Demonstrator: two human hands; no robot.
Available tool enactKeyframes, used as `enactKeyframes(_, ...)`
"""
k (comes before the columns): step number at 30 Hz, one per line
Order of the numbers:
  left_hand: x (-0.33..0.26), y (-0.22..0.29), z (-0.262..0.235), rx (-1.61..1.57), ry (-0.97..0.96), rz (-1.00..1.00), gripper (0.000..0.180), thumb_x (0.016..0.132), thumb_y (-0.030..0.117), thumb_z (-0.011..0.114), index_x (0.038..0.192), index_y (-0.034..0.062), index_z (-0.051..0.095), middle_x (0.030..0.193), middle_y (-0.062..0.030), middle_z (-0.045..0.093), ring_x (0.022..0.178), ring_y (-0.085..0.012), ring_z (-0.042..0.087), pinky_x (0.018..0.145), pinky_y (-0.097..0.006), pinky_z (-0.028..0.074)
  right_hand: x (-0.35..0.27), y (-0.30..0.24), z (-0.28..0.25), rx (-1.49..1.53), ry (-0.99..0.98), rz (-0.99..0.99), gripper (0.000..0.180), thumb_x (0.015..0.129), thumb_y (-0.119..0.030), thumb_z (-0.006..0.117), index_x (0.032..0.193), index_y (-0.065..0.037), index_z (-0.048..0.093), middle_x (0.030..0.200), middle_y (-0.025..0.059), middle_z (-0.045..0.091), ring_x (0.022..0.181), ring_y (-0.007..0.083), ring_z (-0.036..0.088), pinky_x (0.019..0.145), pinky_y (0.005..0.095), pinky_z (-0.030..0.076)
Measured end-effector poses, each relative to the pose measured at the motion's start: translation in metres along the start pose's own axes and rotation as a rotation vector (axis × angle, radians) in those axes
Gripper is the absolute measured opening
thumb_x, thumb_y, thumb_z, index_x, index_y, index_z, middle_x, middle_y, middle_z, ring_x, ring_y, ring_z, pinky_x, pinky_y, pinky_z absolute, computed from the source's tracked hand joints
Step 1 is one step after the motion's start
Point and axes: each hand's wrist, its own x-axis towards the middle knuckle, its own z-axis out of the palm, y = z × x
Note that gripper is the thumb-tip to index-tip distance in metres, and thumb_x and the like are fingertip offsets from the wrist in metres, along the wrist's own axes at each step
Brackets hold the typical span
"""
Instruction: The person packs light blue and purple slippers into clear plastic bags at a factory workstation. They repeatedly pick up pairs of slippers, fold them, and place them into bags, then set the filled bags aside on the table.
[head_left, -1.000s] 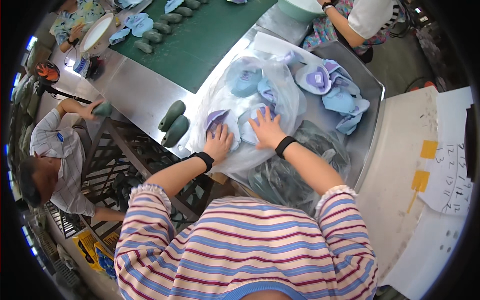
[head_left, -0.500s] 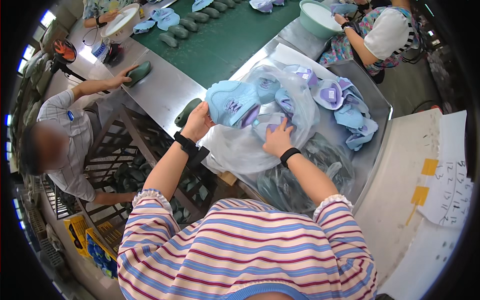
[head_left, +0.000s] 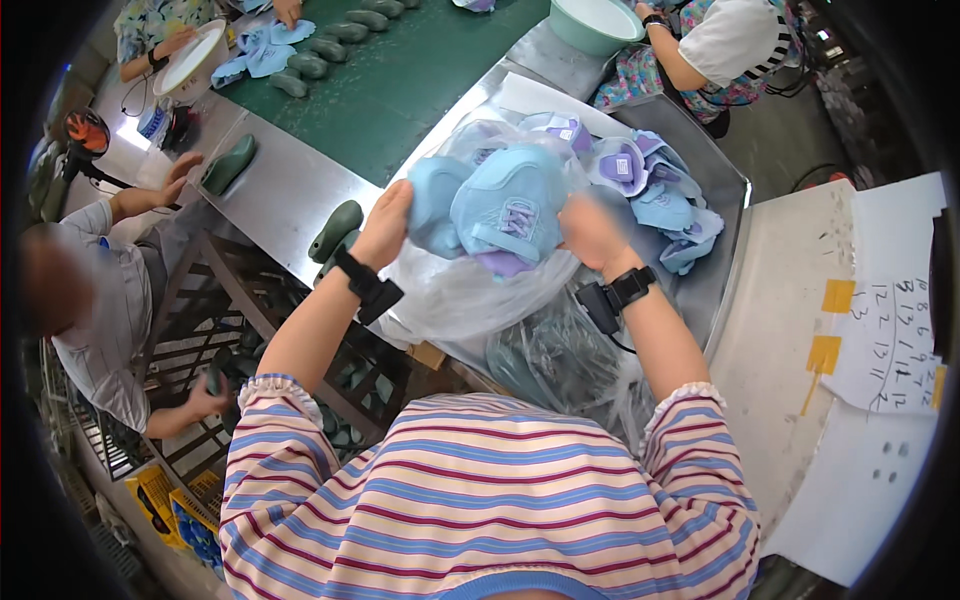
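Two light-blue shoe uppers with purple laces and lining are raised side by side before me, over a clear plastic bag (head_left: 440, 305). My left hand (head_left: 384, 225) is closed on the outer edge of the left shoe upper (head_left: 434, 205). At the right edge of the front shoe upper (head_left: 510, 190), my right hand (head_left: 592, 235) grips with fingers smeared by motion. The front upper overlaps the left one. More shoe uppers (head_left: 662, 210) lie loose on the metal tray to the right, their purple insides partly showing.
Dark green shoe lasts (head_left: 336, 230) stand on the metal table edge at left. A crate (head_left: 240, 290) of lasts is below them. Co-workers sit at left, far left and far right, near white-filled basins (head_left: 598, 25). A green belt (head_left: 400, 100) carries a row of lasts.
My right hand has come up out of the plastic bag with a second shoe upper and brought it beside the left one. The left co-worker's hand has let go of a last.
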Motion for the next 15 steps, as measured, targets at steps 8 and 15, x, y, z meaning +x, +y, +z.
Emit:
enactKeyframes(8, 0.010, -0.014, 0.109, -0.030, -0.566, -0.153, 0.042, 0.085, 0.023, 0.057, 0.120, 0.0029, 0.047, 0.117, -0.0081, 0.053, 0.108, -0.0173, 0.048, 0.091, -0.033, 0.039, -0.034, -0.009, -0.030, -0.137, 0.191, -0.153, 0.014, 0.087, -0.013, 0.054, 0.098, -0.005, 0.054, 0.086, -0.0019, 0.056, 0.077, 0.0072, 0.053, 0.070, 0.0214, 0.043)
enactKeyframes(15, 0.077, -0.082, 0.050, 1.666, -0.323, 0.415, 0.070, 0.071, 0.027, 0.070, 0.126, 0.0032, 0.035, 0.130, -0.0227, 0.035, 0.122, -0.0367, 0.033, 0.099, -0.043, 0.032, -0.110, -0.090, -0.151, -1.258, 0.994, -0.562, 0.026, 0.077, -0.005, 0.053, 0.102, -0.002, 0.050, 0.085, 0.0050, 0.054, 0.072, 0.0146, 0.052, 0.070, 0.0283, 0.045)
